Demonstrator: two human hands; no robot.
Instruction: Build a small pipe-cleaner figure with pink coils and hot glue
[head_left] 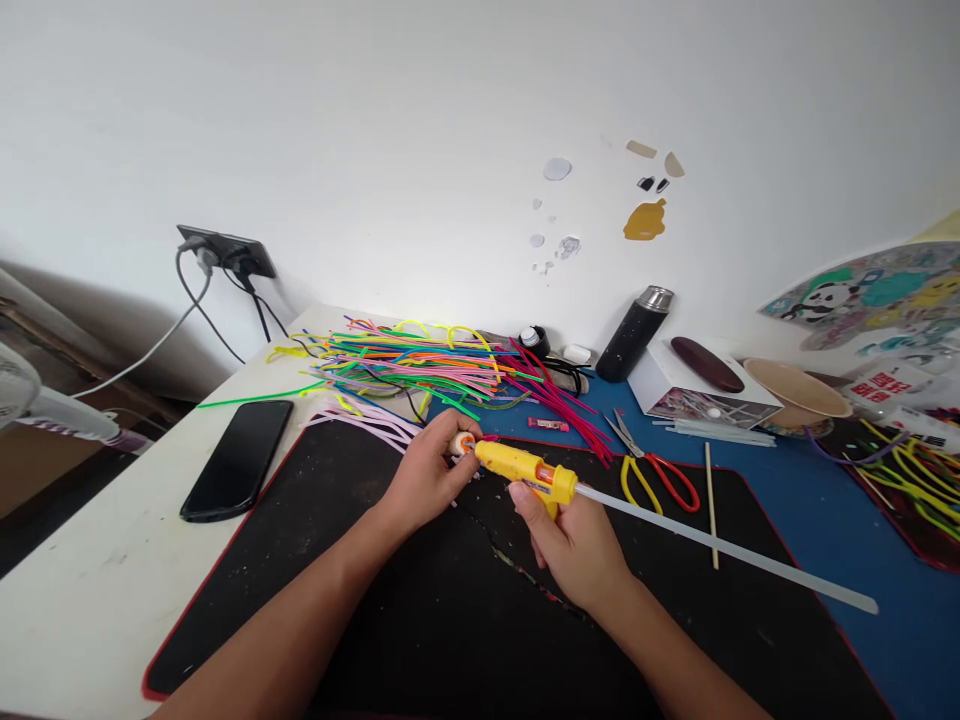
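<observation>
My right hand grips a yellow glue gun by its handle, with a long clear glue stick jutting out of its back to the right. The gun's orange nozzle points left at a small white piece pinched in the fingers of my left hand. Both hands hover over a black mat with a red edge. A pile of coloured pipe cleaners lies just beyond my left hand.
A black phone lies left of the mat. Scissors with red and yellow handles, a thin wooden stick, a dark flask, a white box and a bowl sit at the right. A wall socket with cables hangs at the left.
</observation>
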